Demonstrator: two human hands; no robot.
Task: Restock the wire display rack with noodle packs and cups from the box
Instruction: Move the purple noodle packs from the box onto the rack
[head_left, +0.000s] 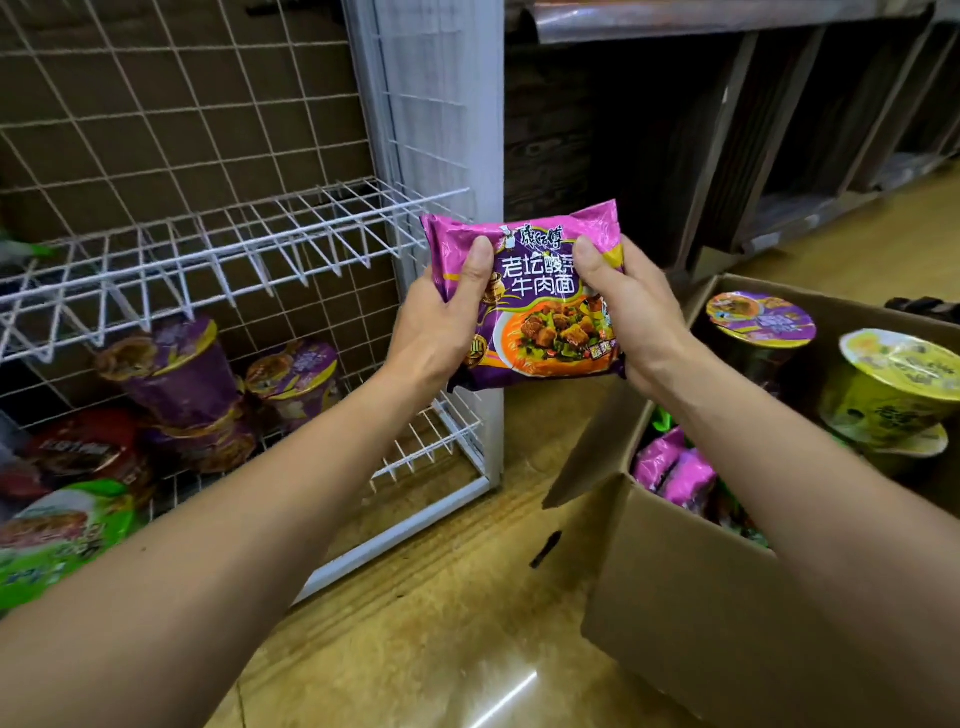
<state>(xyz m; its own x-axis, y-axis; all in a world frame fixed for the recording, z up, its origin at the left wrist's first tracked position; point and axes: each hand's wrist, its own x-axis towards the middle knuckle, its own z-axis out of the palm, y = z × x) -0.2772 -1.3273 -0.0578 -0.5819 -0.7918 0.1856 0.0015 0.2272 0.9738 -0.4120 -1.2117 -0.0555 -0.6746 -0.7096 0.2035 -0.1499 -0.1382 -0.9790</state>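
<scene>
1. Purple plastic noodle pack (540, 306), printed with a beef noodle bowl, is held in the air in front of the white wire display rack (249, 244), near its middle shelf's right end.
2. Left hand (441, 327) grips its left edge, thumb on the front.
3. Right hand (631, 317) grips its right edge likewise.
4. Brown cardboard box (691, 582) sits on the floor at right, holding more purple packs (675, 475) and 2 cups.

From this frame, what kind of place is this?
Probably a small shop or stockroom: a white wire display rack holding noodle cups, an open cardboard box of stock, and both hands gripping a purple noodle pack.
</scene>
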